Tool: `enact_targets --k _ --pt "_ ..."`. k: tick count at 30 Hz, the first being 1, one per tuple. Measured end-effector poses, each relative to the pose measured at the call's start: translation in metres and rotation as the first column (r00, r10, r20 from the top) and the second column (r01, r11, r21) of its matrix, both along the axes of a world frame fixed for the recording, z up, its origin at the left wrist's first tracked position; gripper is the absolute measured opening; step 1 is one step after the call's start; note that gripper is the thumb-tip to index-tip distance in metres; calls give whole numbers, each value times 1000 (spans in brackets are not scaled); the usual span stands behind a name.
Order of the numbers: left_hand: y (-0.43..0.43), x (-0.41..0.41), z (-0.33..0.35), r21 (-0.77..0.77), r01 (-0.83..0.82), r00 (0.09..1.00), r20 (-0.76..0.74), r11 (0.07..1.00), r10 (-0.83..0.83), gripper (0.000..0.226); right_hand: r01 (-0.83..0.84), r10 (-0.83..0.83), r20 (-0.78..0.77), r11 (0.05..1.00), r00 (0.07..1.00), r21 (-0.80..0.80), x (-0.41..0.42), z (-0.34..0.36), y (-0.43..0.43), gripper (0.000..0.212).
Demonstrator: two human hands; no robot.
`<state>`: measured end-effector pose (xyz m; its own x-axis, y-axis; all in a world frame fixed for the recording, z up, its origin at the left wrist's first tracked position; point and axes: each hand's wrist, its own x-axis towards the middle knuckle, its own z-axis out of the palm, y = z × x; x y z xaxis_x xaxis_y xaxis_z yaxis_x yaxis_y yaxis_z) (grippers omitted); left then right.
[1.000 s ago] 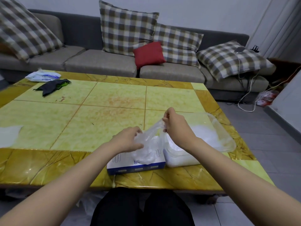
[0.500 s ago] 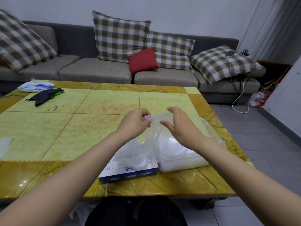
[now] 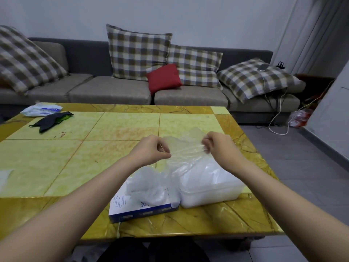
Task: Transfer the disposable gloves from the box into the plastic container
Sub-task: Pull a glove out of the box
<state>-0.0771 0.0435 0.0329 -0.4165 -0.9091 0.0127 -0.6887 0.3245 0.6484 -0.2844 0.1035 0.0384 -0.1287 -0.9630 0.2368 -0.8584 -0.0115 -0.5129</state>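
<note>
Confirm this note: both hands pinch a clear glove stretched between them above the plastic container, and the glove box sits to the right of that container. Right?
No: the head view shows the glove box to the left of the plastic container, not the right. The rest holds: the left hand and right hand pinch the clear glove stretched between them above the container.

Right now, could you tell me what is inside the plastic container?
A white pile of disposable gloves fills the plastic container. The clear glove held by the left hand and right hand hides its far side.
</note>
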Motion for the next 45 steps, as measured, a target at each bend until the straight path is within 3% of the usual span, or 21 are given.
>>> enact_targets --k 3,6,9,14,18,22,25,29,31,34,37,40,45 --pt "-3 -4 1 -12 -45 999 24 999 46 9 3 -3 17 1000 1000 2 -9 -1 0 22" --pt "0 -15 8 -93 -42 996 76 995 49 43 -23 24 -16 999 1000 34 -12 -2 0 21" --pt "9 -33 19 -143 62 996 67 988 -53 52 -71 71 8 996 997 47 -6 -2 2 20" --pt "8 -53 19 -174 153 984 115 973 -134 10 -190 188 114 982 975 7 3 1 5 5" --pt "7 -56 24 -162 110 994 23 981 -108 18 -257 232 214 961 949 99 0 -1 6 31" --pt "1 -53 32 -200 67 998 -7 977 -70 12 -216 204 112 970 973 110 -11 1 3 22" --pt "-8 -53 45 -242 41 997 -60 969 -57 8 -122 122 46 993 992 4 -22 11 -6 14" --pt "-12 -56 62 -381 -40 970 -235 924 -55 6 47 -52 -16 969 999 -244 -36 30 -16 8" --pt "-7 -56 62 -443 -68 956 -286 894 -69 8 43 -71 -58 924 996 -380 -41 32 -16 8" --pt "1 -52 41 -534 -31 973 -209 845 -96 18 -69 -42 -205 860 978 -505 -44 19 -8 20" --pt "8 -47 4 -506 104 993 0 856 -120 21 -109 -9 -282 910 959 -400 -49 -9 -1 30" --pt "12 -47 -28 -482 245 961 233 841 -146 14 -87 40 -317 987 948 -137 -56 -36 1 36" --pt "14 -58 -55 -360 390 865 459 848 -203 29 -57 138 -398 977 907 208 -60 -63 1 32"
